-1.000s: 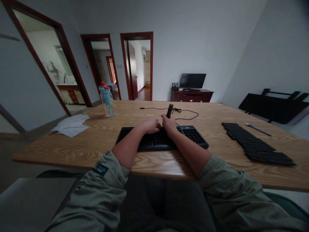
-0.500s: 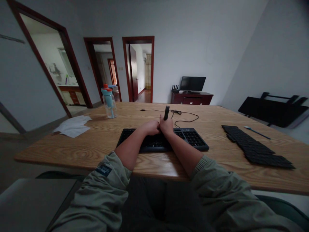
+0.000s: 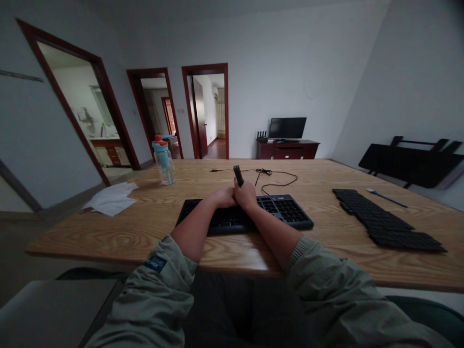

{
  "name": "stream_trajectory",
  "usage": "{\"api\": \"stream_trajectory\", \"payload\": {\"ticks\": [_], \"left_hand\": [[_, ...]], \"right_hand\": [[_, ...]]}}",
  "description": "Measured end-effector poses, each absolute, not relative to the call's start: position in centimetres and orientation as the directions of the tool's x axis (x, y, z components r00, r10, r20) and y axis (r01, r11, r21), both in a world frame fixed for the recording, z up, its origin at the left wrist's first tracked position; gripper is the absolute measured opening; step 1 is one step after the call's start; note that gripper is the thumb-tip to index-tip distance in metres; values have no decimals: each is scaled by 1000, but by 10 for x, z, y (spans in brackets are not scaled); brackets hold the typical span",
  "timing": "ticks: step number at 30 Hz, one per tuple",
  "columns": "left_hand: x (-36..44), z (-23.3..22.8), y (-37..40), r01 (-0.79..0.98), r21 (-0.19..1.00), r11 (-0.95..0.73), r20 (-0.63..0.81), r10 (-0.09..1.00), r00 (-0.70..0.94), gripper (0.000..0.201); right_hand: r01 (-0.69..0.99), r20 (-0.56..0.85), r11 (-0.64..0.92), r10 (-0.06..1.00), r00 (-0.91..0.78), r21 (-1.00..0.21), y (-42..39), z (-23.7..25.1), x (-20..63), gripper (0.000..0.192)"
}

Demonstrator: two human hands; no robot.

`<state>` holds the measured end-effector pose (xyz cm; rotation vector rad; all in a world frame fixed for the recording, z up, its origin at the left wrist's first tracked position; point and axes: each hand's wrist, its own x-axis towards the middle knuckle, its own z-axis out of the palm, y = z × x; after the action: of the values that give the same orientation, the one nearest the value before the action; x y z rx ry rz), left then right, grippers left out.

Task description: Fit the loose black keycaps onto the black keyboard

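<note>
Both hands meet over the far middle of a black keyboard (image 3: 246, 216) that lies flat on a wooden table (image 3: 119, 232), straight ahead at twelve o'clock. The right hand (image 3: 246, 195) is closed in a fist around a short black stick-like tool (image 3: 238, 175) (what kind of tool it is cannot be told from here); the tool's upper end stands out above the knuckles and tilts toward eleven o'clock. The left hand (image 3: 224, 197) rests just beside it, touching the right hand, its fingers curled down onto the top rows of keys; whether it pinches anything is hidden. Both forearms run from olive sleeves across the near edge of the table.

A thin black cable (image 3: 275, 175) loops on the table just beyond the keyboard, toward twelve to one o'clock. At about ten o'clock stands a clear water bottle (image 3: 164, 162) with a blue and orange top, upright, well apart from the hands. White paper (image 3: 112, 203) lies nearer the left edge, at nine to ten o'clock. At two to three o'clock a long strip of black keycaps (image 3: 384, 220) lies in rows, with a blue pen (image 3: 386, 197) just past it. Against the far wall a monitor (image 3: 287, 128) sits on a dark cabinet (image 3: 288, 149).
</note>
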<state>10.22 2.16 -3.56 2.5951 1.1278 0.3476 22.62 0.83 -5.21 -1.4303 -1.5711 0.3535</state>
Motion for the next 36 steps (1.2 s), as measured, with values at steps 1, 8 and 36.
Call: {"api": "stream_trajectory", "payload": {"ticks": [1,8,36], "left_hand": [[102,-36,23,666,358,-654,107,737,667,29],[99,-35,26,617,369,-695,89,687,721,34],[133,-36,5,223,815,-534,351,762,544,31]], "right_hand": [[612,451,274,880,152,-742,8,-53,227,38],[53,222,219,892,394,-974,12,-50,243,43],[-640,134,315,939,316,-701,-13,-14,257,43]]}}
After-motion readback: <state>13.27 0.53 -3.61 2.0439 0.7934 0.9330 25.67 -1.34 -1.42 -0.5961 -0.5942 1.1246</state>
